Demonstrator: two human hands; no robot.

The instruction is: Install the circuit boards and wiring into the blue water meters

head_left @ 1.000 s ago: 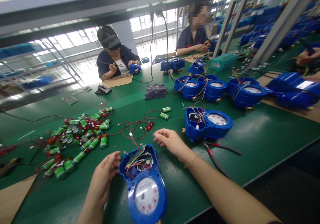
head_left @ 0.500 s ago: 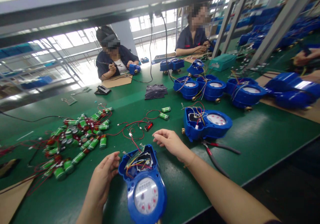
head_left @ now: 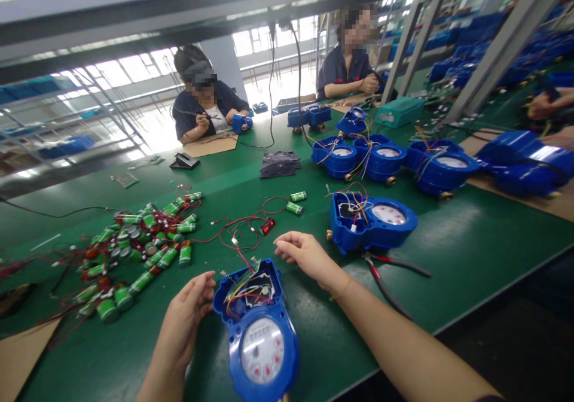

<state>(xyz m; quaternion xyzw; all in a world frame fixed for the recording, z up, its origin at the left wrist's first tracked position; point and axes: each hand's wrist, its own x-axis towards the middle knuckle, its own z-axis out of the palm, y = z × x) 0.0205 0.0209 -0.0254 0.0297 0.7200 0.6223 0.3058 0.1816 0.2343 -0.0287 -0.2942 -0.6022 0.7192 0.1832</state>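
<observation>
Right in front of me lies a blue water meter (head_left: pixel 286 339) with its wiring box uncovered, a white dial facing up and coloured wires bunched inside. My left hand (head_left: pixel 191 303) rests loosely curled at the box's left side, holding nothing; I cannot tell if it touches. Above the table, to the right of the box, my right hand (head_left: pixel 309 258) hovers with relaxed fingers and nothing in them. A red lead with a white connector (head_left: pixel 234 242) runs from the box toward a small display (head_left: pixel 267 227) with red lit digits.
Green batteries with red leads (head_left: pixel 143 252) are heaped on the left. A second open meter (head_left: pixel 372 225) stands on the right, red-handled pliers (head_left: pixel 381 276) beside it. More meters (head_left: pixel 381 157) line up behind. Two co-workers (head_left: pixel 206 103) sit across the green table (head_left: pixel 332 336).
The red digits on the small display have changed. Both my hands and the meter have stayed in place. Across the table, the right-hand co-worker's hands have shifted slightly.
</observation>
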